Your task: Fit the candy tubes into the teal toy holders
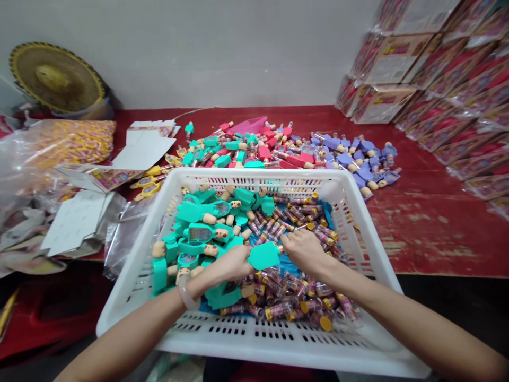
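A white slotted plastic basket (369, 223) stands before me. Over its middle, my left hand (238, 261) is closed on the corked end of a flat teal bottle-shaped toy (264, 255). Close against the toy's other end, my right hand (304, 249) is closed in a pinch; a tiny orange bit shows there, but its fingers hide most of what they hold. Teal toys with cork-like stoppers (201, 233) are heaped in the basket's left part. Small clear tubes with yellow caps and printed labels (278, 307) fill the right part, over blue plastic.
Behind the basket, pink-red toys (272, 143) and purple ones (358, 159) lie on the red table (421, 223). Wrapped packages (385, 103) are stacked right. At left are cardboard pieces (145, 146), a bag of small yellow items (79, 143) and a round woven hat (55, 77).
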`<act>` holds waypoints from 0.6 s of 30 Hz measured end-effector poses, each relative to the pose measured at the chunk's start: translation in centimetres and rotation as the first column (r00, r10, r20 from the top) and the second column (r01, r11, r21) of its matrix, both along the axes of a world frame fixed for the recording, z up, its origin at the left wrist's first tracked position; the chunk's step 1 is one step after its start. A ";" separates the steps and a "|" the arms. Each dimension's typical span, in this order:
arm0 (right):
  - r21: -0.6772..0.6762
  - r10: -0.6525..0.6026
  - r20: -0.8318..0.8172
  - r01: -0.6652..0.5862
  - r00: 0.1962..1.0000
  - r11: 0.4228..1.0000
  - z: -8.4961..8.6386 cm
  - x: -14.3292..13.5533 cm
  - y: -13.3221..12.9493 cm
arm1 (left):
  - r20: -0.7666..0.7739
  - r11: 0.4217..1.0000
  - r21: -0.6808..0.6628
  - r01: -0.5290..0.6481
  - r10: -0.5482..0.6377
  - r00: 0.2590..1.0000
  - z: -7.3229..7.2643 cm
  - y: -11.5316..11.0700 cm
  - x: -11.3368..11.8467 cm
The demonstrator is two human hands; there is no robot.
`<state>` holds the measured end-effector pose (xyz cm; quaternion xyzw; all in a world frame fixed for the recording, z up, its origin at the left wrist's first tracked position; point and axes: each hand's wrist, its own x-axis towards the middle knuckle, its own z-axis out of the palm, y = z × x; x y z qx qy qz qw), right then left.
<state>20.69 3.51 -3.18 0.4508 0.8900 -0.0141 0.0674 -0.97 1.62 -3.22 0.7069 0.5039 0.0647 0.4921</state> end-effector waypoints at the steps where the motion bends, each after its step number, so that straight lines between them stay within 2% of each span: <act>1: -0.063 -0.025 0.026 0.026 0.999 0.998 0.0 -0.1 -0.2 | -0.137 0.994 0.101 0.048 -0.034 0.990 -0.3 -0.1 0.1; 2: -0.121 -0.048 0.049 0.054 0.998 0.991 0.1 -0.2 -0.3 | -0.285 0.976 0.184 0.118 -0.062 0.956 -0.5 -0.2 0.1; 4: -0.219 -0.070 0.082 0.087 0.994 0.972 0.3 -0.3 -0.6 | -0.491 0.943 0.250 0.220 -0.073 0.868 -0.7 -0.3 0.3; 8: -0.383 -0.052 0.072 0.076 0.996 0.921 0.7 -0.2 -0.3 | -0.613 0.913 0.271 0.304 -0.079 0.786 -0.1 -0.5 0.5; 10: -0.480 -0.069 0.044 0.081 0.997 0.874 0.9 -0.1 0.1 | -0.641 0.892 0.299 0.338 -0.075 0.764 0.3 -0.5 0.6; 12: -0.605 -0.104 0.005 0.086 0.995 0.792 0.8 0.1 0.6 | -0.648 0.879 0.331 0.344 -0.054 0.760 0.7 -0.5 0.8; 16: -0.825 -0.212 -0.059 0.072 0.975 0.560 -0.2 0.3 1.3 | -0.663 0.858 0.348 0.378 -0.060 0.746 0.9 -0.2 0.9; 18: -0.864 -0.244 -0.059 0.073 0.968 0.498 -1.1 0.3 1.4 | -0.685 0.840 0.360 0.405 -0.056 0.726 0.7 0.1 0.9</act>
